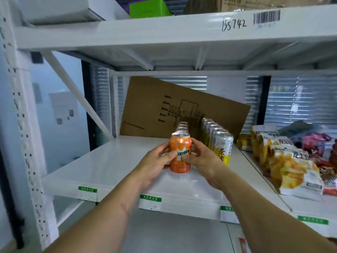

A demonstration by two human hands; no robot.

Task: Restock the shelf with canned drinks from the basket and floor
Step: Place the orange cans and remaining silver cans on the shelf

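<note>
Orange can (180,154) label part-hidden, both hands gripping

Left hand (157,159) and right hand (199,157) seemingly grip orange can (180,154) upright.

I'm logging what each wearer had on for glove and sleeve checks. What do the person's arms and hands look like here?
Both arms are bare from the bottom edge of the picture up to the wrists: no sleeves show. The left hand and right hand wear no gloves. No watch, bracelet or ring is visible. A thin raised line runs along the left forearm.
</note>
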